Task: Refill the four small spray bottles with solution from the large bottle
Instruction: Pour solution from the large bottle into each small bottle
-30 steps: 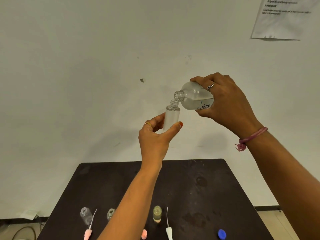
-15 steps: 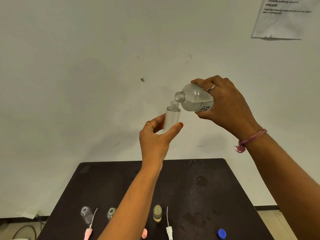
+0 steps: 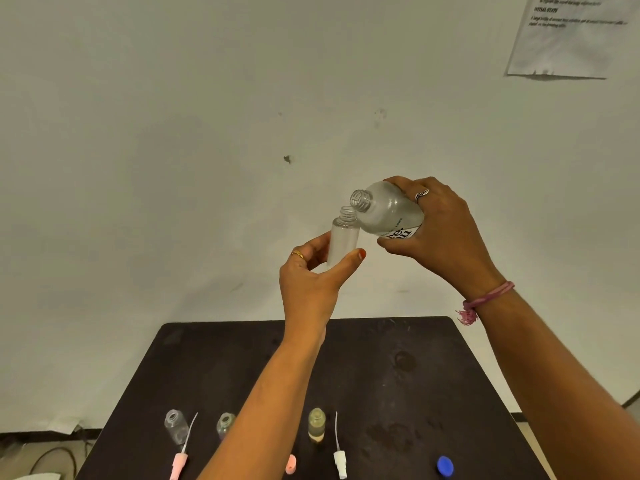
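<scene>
Change: large bottle (image 3: 388,213) has tipped back since 0.5 s ago; its mouth now sits higher and faces more toward the camera, no longer dipped over the small neck. No stream visible between the 2 mouths.
Meaning: pour into this bottle looks paused or finished, prob the latter; fill level can't be read through the frosted wall.
Right hand (image 3: 440,233): grip wrapped round the large bottle's body, held well above the table, some liquid inside.
Left hand (image 3: 311,275): grip pinches the small spray bottle (image 3: 343,237), thumb in front, fingers behind, upright, neck open, just below and beside the large mouth.
Table (image 3: 433,375): 3 more small bottles stand uncapped near the front edge: clear bottle (image 3: 176,426), 2nd bottle (image 3: 225,424) partly behind the left forearm, yellowish bottle (image 3: 316,424).
Sprayer tops: pink sprayer (image 3: 180,459), white sprayer (image 3: 340,462) lie beside them; blue cap (image 3: 445,465) well apart at right.
Next, by guess: set this 1 down, take another.
</scene>
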Demonstrator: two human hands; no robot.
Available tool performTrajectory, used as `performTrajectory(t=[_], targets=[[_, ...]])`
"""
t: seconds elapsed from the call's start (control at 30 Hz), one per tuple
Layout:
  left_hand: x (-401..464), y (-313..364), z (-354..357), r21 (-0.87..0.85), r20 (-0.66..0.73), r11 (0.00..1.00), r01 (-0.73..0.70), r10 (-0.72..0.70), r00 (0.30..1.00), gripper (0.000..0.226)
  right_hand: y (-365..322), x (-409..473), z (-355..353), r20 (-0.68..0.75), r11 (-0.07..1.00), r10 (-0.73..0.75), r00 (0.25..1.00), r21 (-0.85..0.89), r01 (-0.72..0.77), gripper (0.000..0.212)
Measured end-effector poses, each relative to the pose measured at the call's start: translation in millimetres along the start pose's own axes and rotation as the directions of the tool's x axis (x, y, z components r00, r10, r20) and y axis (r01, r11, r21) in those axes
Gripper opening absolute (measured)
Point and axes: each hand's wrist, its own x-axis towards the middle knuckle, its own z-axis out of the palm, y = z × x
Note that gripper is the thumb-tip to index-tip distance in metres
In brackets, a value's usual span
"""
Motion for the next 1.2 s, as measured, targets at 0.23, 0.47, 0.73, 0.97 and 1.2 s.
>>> performTrajectory(t=[0.23, 0.47, 0.73, 0.97, 1.2], targets=[[-0.8, -6.7, 0.6, 0.004, -0.019, 1.0, 0.009, -0.008, 1.0, 0.056, 2.4, -7.9, 7.0, 0.011, 0.996, 0.038, 0.999, 0.077, -0.039, 0.077], [0.4, -10.3, -4.3, 0.007, -0.021, 1.0, -0.008, 0.008, 1.0, 0.055, 6.6, -18.9, 13.8, 0.043, 0.99, 0.079, 0.996, 0.117, -0.084, 0.077], [-4.7, -28.6, -15.0, 0.035, -0.039, 0.999, 0.01, -0.009, 0.999, 0.054, 7.6, -34.8, 25.4, 0.113, 0.925, 0.208, 0.972, 0.3, -0.233, 0.082], [-22.5, -59.1, -37.0, 0.075, -0.064, 0.996, 0.054, -0.05, 0.997, 0.051, 5.9, -63.3, 52.5, 0.249, 0.736, 0.298, 0.922, 0.555, -0.388, 0.074], [-48.5, -92.2, -71.3, 0.131, -0.074, 0.988, 0.085, -0.076, 0.994, 0.045, -3.9, -101.3, 89.8, 0.336, 0.578, 0.347, 0.875, 0.658, -0.482, 0.077]])
